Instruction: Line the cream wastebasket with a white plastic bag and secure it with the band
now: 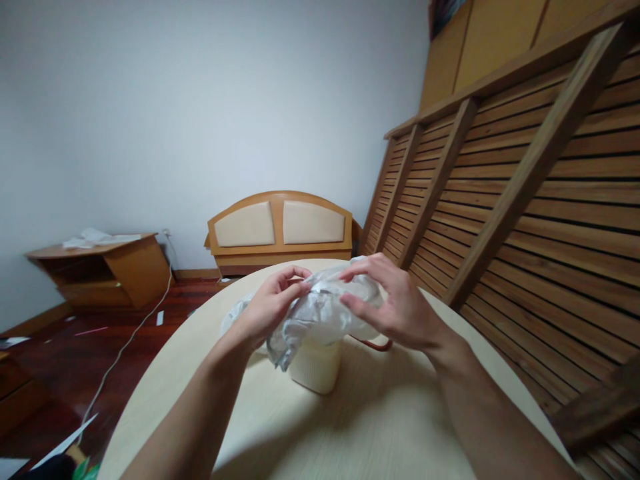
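Note:
A thin, whitish see-through plastic bag lies crumpled over the top of a cream ribbed container, which stands on the round table. With thumb and fingers pinched together, my left hand grips the bag's upper left part. My right hand is at the bag's right side, its thumb and fingers spread apart and curved around the plastic. Behind the container, partly hidden by the bag and my right hand, a dark red curved edge shows on the table. The bag covers the container's top.
The round pale table fills the foreground. Beyond it stands a padded headboard. Slatted wooden panels lean along the right. At the left, a low wooden cabinet bears white sheets, and a cable runs over the dark red floor.

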Tool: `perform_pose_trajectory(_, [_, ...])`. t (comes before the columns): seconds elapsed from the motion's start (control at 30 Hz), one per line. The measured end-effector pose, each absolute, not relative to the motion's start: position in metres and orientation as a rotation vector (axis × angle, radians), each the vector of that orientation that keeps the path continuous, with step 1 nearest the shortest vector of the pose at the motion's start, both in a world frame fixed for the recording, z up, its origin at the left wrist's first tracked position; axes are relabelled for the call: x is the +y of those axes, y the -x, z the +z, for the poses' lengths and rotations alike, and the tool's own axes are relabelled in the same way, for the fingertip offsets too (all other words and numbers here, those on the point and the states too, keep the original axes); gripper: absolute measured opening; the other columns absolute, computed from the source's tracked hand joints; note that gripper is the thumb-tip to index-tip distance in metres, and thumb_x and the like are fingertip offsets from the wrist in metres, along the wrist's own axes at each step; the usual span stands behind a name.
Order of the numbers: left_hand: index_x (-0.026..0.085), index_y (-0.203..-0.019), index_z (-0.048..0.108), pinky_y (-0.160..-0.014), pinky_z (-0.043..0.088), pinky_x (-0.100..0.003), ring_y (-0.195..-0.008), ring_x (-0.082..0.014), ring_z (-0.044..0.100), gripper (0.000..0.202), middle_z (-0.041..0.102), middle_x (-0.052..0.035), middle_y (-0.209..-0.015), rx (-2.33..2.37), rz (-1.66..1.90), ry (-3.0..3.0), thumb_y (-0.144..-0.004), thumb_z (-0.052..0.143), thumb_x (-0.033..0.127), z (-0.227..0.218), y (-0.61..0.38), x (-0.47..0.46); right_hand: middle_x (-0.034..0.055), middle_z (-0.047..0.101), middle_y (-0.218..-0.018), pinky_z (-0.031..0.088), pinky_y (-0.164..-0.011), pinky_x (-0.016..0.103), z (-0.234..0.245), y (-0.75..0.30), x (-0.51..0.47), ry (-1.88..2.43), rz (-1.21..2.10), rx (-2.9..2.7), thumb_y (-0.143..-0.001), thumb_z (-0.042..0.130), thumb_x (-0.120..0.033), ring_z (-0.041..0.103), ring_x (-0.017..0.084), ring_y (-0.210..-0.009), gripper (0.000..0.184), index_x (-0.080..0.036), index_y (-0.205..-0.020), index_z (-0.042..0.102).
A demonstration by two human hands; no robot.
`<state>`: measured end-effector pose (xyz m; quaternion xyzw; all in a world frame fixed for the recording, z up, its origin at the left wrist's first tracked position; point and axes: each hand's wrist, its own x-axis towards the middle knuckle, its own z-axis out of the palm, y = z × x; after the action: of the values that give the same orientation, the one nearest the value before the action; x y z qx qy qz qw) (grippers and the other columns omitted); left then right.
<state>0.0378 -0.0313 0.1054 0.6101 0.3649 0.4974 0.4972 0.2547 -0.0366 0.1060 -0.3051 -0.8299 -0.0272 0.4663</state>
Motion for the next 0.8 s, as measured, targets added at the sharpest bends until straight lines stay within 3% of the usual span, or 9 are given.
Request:
perform_pose_trajectory(0.07, [0.018, -0.085, 0.061, -0.051, 0.037, -0.018, -0.054, -0.0080, 0.050, 0.034, 0.060, 0.0035, -0.069, 0.898, 1.242, -1.494, -0.065, 0.078, 0.040, 0.104, -0.036, -0.029, 0.0056, 0.072, -0.102, 0.044, -0.092, 0.039, 0.104, -0.251, -0.038, 0.793, -0.070, -2.155, -0.082, 0.074, -0.037, 0.062, 0.025, -0.102, 0.037, -0.023, -0.115, 0.064])
perform_pose_trajectory(0.13, [0.018, -0.091, 0.060, -0.050, 0.038, -0.018, -0.053, -0.0086, 0.051, 0.039, 0.061, 0.0029, -0.069, 0.895, 1.259, -1.517, -0.066, 0.077, 0.042, 0.101, -0.034, -0.025, 0.0050, 0.073, -0.100, 0.043, -0.091, 0.040, 0.101, -0.249, -0.035, 0.860, -0.101, -2.185, -0.084, 0.072, -0.034, 0.063, 0.025, -0.099, 0.036, -0.024, -0.118, 0.065])
perform_pose_trajectory(0.23, [0.019, -0.105, 0.057, -0.045, 0.036, -0.017, -0.044, -0.0073, 0.045, 0.047, 0.057, 0.0069, -0.060, 0.923, 1.395, -1.502, -0.070, 0.075, 0.044, 0.093, -0.027, -0.010, 0.0029, 0.073, -0.087, 0.044, -0.086, 0.037, 0.103, -0.252, -0.033, 0.849, -0.047, -2.235, -0.087, 0.064, -0.022, 0.064, 0.021, -0.087, 0.014, -0.024, -0.099, 0.071])
perform_pose_trajectory(0.33, [0.019, -0.101, 0.057, -0.040, 0.029, -0.016, -0.038, -0.0057, 0.035, 0.033, 0.047, 0.0105, -0.053, 1.106, 1.660, -1.483, -0.075, 0.066, 0.037, 0.080, -0.010, 0.017, 0.0002, 0.074, -0.080, 0.044, -0.096, 0.040, 0.111, -0.259, -0.044, 0.750, 0.125, -2.369, -0.080, 0.063, -0.014, 0.065, 0.019, -0.080, 0.016, -0.025, -0.084, 0.073])
perform_pose_trajectory(0.43, [0.015, -0.091, 0.064, -0.047, 0.036, -0.018, -0.046, -0.0086, 0.045, 0.024, 0.056, 0.0039, -0.059, 1.486, 1.684, -1.601, -0.078, 0.052, 0.031, 0.066, 0.012, 0.044, -0.0056, 0.073, -0.072, 0.037, -0.109, 0.041, 0.117, -0.266, -0.064, 0.741, 0.412, -2.565, -0.074, 0.069, -0.013, 0.065, 0.016, -0.070, 0.020, -0.029, -0.083, 0.077])
perform_pose_trajectory(0.53, [0.015, -0.086, 0.069, -0.060, 0.046, -0.024, -0.062, -0.0162, 0.059, 0.023, 0.068, -0.0044, -0.071, 1.630, 1.600, -1.672, -0.075, 0.054, 0.027, 0.054, 0.026, 0.057, -0.0039, 0.074, -0.068, 0.051, -0.080, 0.030, 0.120, -0.269, -0.080, 0.818, 0.758, -2.629, -0.075, 0.078, -0.032, 0.065, 0.016, -0.066, 0.008, -0.029, -0.082, 0.080])
perform_pose_trajectory(0.6, [0.016, -0.080, 0.071, -0.074, 0.050, -0.029, -0.081, -0.0227, 0.065, 0.018, 0.072, -0.0086, -0.081, 1.667, 1.540, -1.741, -0.071, 0.061, 0.027, 0.049, 0.027, 0.056, -0.0017, 0.073, -0.066, 0.046, -0.057, 0.025, 0.120, -0.268, -0.081, 0.925, 0.846, -2.584, -0.081, 0.073, -0.045, 0.063, 0.016, -0.061, 0.021, -0.026, -0.081, 0.081])
perform_pose_trajectory(0.7, [0.017, -0.083, 0.073, -0.093, 0.047, -0.036, -0.106, -0.0286, 0.063, 0.019, 0.071, -0.0129, -0.107, 1.722, 1.500, -1.854, -0.070, 0.066, 0.029, 0.052, 0.018, 0.044, 0.0002, 0.071, -0.065, 0.042, -0.053, 0.026, 0.116, -0.265, -0.069, 1.110, 0.620, -2.451, -0.092, 0.058, -0.048, 0.062, 0.015, -0.058, 0.035, -0.022, -0.081, 0.079])
perform_pose_trajectory(0.8, [0.017, -0.099, 0.072, -0.091, 0.048, -0.039, -0.097, -0.0270, 0.066, 0.030, 0.068, -0.0142, -0.114, 1.783, 1.392, -2.013, -0.084, 0.057, 0.039, 0.062, 0.005, 0.028, 0.0054, 0.077, -0.093, 0.050, -0.070, 0.030, 0.103, -0.264, -0.049, 1.207, 0.319, -2.295, -0.092, 0.059, -0.047, 0.070, 0.022, -0.082, 0.030, -0.023, -0.098, 0.076])
